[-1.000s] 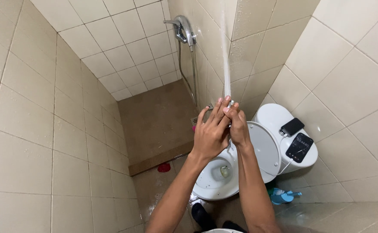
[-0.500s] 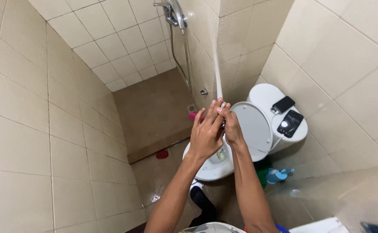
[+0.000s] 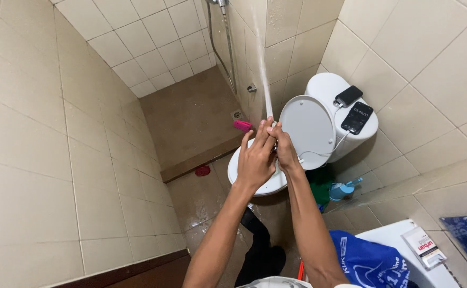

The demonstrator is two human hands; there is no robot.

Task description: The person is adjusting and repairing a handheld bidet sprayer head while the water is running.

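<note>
My left hand (image 3: 256, 162) and my right hand (image 3: 285, 148) are pressed together above the white toilet bowl (image 3: 235, 166). Both close on a small white sprayer that is mostly hidden by my fingers. A thin white hose (image 3: 318, 154) leads from it across the raised toilet lid (image 3: 310, 122). A narrow water jet (image 3: 262, 69) shoots up from between my fingertips against the tiled wall.
Two dark phones (image 3: 349, 96) (image 3: 357, 118) lie on the toilet tank (image 3: 324, 82). A pink object (image 3: 242, 126) sits on the raised shower floor, with a red drain cover (image 3: 203, 170) below the step. A blue bottle (image 3: 342, 189) stands beside the toilet. A blue cloth (image 3: 369, 261) lies on a white counter (image 3: 398, 237) at the lower right.
My hands stay clasped on the sprayer and the jet keeps running. The view has dropped: the shower head has left the top edge, and the counter and blue cloth now show.
</note>
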